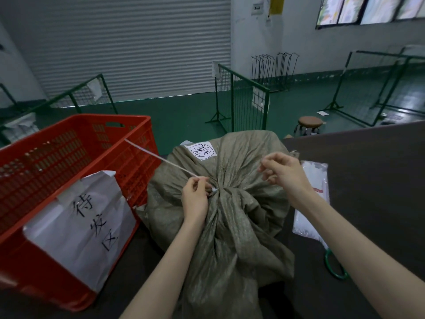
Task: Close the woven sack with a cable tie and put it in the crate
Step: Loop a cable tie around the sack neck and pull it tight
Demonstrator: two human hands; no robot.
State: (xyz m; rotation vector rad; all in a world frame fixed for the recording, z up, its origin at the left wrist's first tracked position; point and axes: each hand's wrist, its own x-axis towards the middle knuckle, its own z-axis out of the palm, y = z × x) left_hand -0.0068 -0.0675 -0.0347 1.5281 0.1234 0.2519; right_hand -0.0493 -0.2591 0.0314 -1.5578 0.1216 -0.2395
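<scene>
Cinching the white cable tie [161, 158] around the gathered neck of the woven sack [230, 203], which is sitting on the dark desk [368, 180] just right of the red crate [69, 169]. Left hand [195, 196] is pinching the tie at its head, right at the sack neck; the free tail is running up-left of the sack toward the crate. Right hand [282, 173] is hovering above-right of the neck, fingers curled narrow, whether pinching anything I cannot tell. Best done by pulling the tail straight, keeping the neck bunched, snug before lifting.
</scene>
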